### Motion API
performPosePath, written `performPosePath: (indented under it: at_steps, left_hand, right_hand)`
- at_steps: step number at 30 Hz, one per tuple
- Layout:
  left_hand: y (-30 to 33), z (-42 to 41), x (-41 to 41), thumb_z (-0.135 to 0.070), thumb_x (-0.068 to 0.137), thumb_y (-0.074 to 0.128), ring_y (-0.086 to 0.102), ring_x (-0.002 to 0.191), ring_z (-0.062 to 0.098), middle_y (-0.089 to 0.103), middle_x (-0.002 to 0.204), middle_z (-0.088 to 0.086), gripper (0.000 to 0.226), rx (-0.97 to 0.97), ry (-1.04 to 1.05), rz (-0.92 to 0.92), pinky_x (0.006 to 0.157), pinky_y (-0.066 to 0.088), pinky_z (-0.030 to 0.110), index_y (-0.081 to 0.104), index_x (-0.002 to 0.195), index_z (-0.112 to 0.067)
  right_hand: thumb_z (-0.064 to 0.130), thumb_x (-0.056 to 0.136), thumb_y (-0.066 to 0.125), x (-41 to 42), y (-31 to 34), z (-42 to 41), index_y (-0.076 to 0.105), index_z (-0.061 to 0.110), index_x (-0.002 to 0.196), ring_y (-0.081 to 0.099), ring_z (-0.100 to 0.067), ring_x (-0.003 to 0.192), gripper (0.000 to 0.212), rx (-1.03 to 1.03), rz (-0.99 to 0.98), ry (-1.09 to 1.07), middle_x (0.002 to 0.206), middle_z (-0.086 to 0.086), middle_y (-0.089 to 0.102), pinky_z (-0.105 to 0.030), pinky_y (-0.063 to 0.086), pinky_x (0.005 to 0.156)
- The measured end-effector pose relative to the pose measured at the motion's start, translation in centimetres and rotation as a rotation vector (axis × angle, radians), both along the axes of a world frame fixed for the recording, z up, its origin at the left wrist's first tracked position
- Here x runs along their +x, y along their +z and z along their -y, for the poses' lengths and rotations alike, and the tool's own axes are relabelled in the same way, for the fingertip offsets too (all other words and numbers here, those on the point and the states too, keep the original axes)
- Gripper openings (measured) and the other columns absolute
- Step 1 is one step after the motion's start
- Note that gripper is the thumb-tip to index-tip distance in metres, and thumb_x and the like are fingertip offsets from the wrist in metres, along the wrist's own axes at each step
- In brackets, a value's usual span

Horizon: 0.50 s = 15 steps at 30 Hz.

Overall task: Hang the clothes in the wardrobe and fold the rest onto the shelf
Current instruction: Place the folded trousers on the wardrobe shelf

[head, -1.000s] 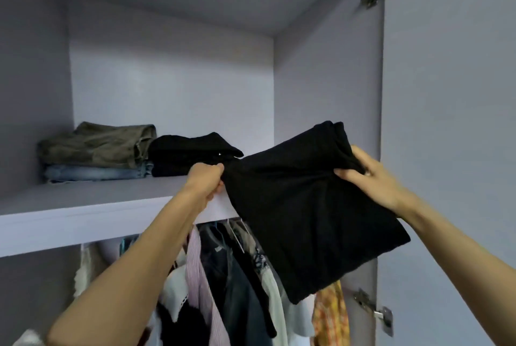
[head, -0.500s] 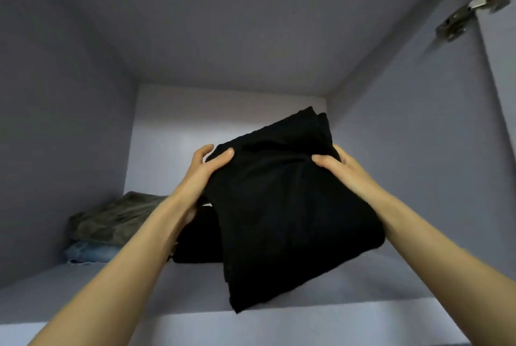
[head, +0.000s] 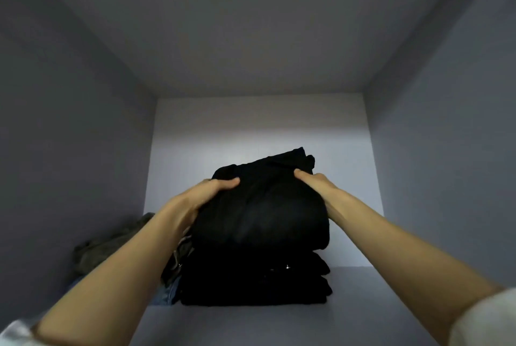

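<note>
A folded black garment [head: 262, 206] rests on top of a black folded pile [head: 254, 281] in the middle of the wardrobe shelf [head: 363, 298]. My left hand [head: 201, 200] grips its left side, thumb on top. My right hand [head: 321, 189] grips its right side. Both arms reach up and forward from the bottom corners. The fingers under the cloth are hidden.
To the left of the black pile lie an olive folded garment [head: 111, 248] and blue denim [head: 167, 294] beneath it. The shelf compartment is boxed in by grey side walls, a back wall [head: 262, 125] and a low ceiling. Bare shelf lies to the right of the pile.
Both hands carried the black garment up from in front of the hanging clothes and onto the black pile on the shelf. The view tilted upward, so the hanging rail and door are gone.
</note>
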<state>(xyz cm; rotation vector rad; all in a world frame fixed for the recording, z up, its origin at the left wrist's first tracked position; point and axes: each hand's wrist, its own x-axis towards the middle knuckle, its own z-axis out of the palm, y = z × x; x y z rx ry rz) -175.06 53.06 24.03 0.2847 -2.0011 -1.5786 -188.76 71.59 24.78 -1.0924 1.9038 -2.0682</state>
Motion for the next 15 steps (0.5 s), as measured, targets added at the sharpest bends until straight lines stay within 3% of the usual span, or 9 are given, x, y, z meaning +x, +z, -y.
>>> performPosePath:
  at_steps: [3, 6, 9, 12, 15]
  left_hand:
    - [0.8, 2.5, -2.8, -0.021, 0.09, 0.062, 0.05, 0.12, 0.036, 0.046, 0.138, 0.019, 0.068, -0.31, 0.461, -0.048, 0.103, 0.041, 0.039, 0.025, 0.146, -0.011]
    - [-1.0, 4.0, -5.0, -0.034, 0.096, 0.049, 0.029, 0.135, 0.041, 0.017, 0.152, 0.019, 0.074, -0.55, 0.649, 0.08, 0.111, 0.028, 0.047, 0.0, 0.15, -0.028]
    - [-4.3, 6.3, -6.6, -0.056, 0.095, 0.032, 0.004, 0.144, 0.033, 0.004, 0.158, 0.007, 0.064, -0.814, 0.564, 0.324, 0.117, 0.01, 0.049, 0.005, 0.15, -0.036]
    - [-5.6, 7.0, -6.9, -0.055, 0.097, 0.022, 0.006, 0.146, 0.021, 0.012, 0.158, 0.001, 0.056, -0.894, 0.359, 0.371, 0.119, 0.005, 0.041, 0.022, 0.148, -0.031]
    - [-5.9, 6.9, -6.6, -0.057, 0.097, 0.014, 0.0, 0.146, 0.018, 0.006, 0.159, -0.007, 0.057, -1.085, 0.416, 0.486, 0.118, 0.004, 0.049, 0.014, 0.149, -0.036]
  right_hand:
    - [0.033, 0.097, 0.047, -1.9, 0.3, 4.4, 0.027, -0.002, 0.14, 0.047, -0.033, 0.122, 0.058, 0.052, -0.051, -0.101, 0.137, -0.02, 0.043, -0.036, 0.041, 0.101]
    - [0.037, 0.097, 0.045, -3.9, -1.4, 7.8, 0.008, 0.007, 0.147, 0.035, -0.035, 0.131, 0.069, 0.239, -0.187, -0.327, 0.148, -0.018, 0.024, -0.044, 0.034, 0.107]
    - [0.041, 0.099, 0.033, -5.1, -3.6, 8.8, 0.007, 0.023, 0.15, 0.026, -0.03, 0.135, 0.059, 0.475, -0.545, -0.557, 0.152, -0.009, 0.013, -0.049, 0.029, 0.108]
    - [0.038, 0.1, 0.028, -4.9, -4.5, 7.5, 0.026, 0.03, 0.146, 0.026, -0.021, 0.137, 0.047, 0.392, -0.929, -0.46, 0.151, -0.002, 0.027, -0.044, 0.023, 0.112]
    - [0.045, 0.099, 0.026, -3.8, -6.6, 6.3, 0.026, 0.034, 0.146, 0.024, -0.019, 0.139, 0.048, 0.634, -1.309, -0.287, 0.15, 0.001, 0.032, -0.04, 0.024, 0.112]
